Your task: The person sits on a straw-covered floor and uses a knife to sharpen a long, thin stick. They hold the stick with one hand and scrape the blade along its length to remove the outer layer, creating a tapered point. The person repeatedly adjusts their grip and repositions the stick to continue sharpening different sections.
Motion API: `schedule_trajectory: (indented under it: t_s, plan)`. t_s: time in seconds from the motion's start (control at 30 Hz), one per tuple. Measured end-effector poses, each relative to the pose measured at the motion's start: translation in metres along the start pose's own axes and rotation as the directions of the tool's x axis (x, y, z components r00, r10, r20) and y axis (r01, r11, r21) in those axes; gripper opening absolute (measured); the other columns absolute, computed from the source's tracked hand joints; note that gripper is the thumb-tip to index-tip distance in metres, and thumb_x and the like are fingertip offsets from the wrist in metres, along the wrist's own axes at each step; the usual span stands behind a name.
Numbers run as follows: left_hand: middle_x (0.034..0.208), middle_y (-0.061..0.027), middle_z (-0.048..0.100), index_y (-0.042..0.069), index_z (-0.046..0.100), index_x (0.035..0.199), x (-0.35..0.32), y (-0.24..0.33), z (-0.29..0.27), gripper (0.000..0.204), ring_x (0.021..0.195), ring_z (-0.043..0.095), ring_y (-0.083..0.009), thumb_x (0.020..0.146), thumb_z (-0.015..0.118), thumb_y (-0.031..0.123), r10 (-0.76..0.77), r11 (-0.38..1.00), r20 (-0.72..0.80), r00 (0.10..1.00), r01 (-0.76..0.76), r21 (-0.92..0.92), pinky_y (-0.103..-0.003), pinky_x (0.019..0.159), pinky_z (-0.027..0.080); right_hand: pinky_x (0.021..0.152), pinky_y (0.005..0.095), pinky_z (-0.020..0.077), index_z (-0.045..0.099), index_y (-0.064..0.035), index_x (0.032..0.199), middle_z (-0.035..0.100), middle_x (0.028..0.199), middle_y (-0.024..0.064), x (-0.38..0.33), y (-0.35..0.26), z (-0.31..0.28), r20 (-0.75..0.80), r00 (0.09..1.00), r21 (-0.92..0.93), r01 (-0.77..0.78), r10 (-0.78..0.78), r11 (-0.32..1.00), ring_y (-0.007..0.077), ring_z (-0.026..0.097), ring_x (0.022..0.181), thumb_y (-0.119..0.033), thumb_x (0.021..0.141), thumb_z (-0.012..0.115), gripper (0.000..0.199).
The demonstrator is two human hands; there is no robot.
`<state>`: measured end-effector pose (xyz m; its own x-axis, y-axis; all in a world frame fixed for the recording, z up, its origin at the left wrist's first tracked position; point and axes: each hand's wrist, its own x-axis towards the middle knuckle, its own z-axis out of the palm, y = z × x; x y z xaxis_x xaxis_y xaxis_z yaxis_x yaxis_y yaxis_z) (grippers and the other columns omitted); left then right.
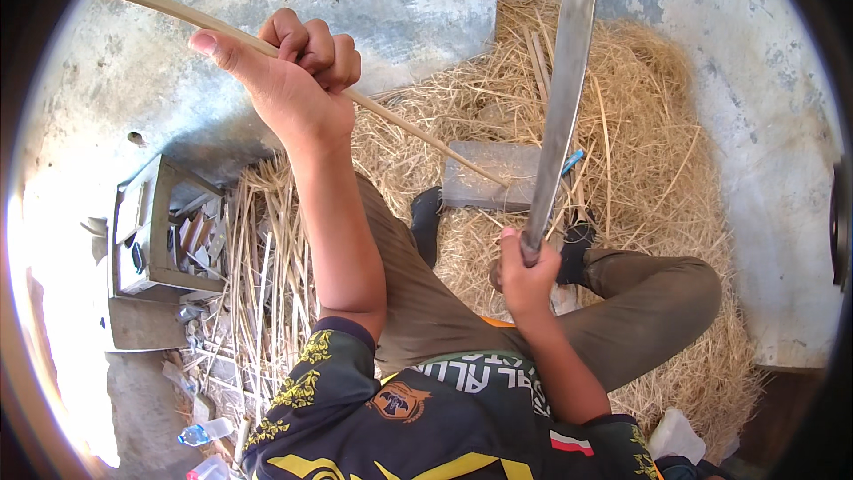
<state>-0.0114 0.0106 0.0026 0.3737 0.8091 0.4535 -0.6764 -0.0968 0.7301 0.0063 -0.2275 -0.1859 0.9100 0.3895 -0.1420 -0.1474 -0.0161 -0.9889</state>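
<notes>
My left hand (306,80) is raised at the upper left, its fingers wrapped round a long thin wooden strip (404,126). One end of the strip sticks out past my thumb at the upper left. The other slants down to a grey block (484,163) lying on the shavings between my feet. In my right hand (526,276) is the handle of a machete (565,98), gripped low in front of my bent leg. Its long broad blade points up and away, to the right of the block, apart from the strip.
Pale shavings (644,107) are heaped against the weathered walls. A blue object (573,161) lies beside the block. Left of me are a bundle of thin strips (267,253), a wooden box frame (160,236) filled with odds and ends, and a plastic bottle (206,431).
</notes>
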Motion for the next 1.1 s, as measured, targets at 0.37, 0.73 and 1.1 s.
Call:
schedule_trajectory:
  t_s: [0.37,0.73,1.1]
  plan:
    - [0.056,0.0028,0.016,0.015,0.020,0.065,-0.008,0.006,0.005,0.078,0.048,0.014,-0.0115,0.085,0.026,0.090,0.029,0.998,-0.015,0.999,-0.030,-0.052,-0.030,0.046,0.009,0.050,0.0316,0.0357,0.054,-0.0004,0.064,0.049,0.054,-0.0005,0.018,0.018,-0.010,0.056,0.996,-0.373,0.082,-0.066,0.924,0.0073,0.041,0.053,-0.018,0.088,0.065,0.032]
    - [0.056,0.0031,0.020,0.014,0.025,0.067,-0.011,0.004,0.007,0.078,0.049,0.013,-0.0105,0.083,0.034,0.089,0.072,0.997,0.081,0.994,-0.071,-0.019,-0.029,0.046,0.009,0.049,0.0284,0.0329,0.055,-0.0014,0.068,0.047,0.057,-0.0038,-0.003,0.040,0.006,0.137,0.989,-0.029,-0.047,0.051,0.998,0.0055,0.041,0.054,-0.013,0.090,0.065,0.026]
    - [0.055,0.0033,0.019,0.014,0.026,0.066,-0.010,0.001,0.000,0.076,0.049,0.012,-0.0105,0.086,0.036,0.086,0.087,0.996,0.115,0.990,-0.082,-0.045,-0.030,0.047,0.009,0.049,0.0317,0.0322,0.050,-0.0022,0.064,0.045,0.055,-0.0018,-0.004,0.008,0.006,0.065,0.997,-0.054,-0.040,0.043,0.998,0.0076,0.038,0.054,-0.017,0.092,0.066,0.036]
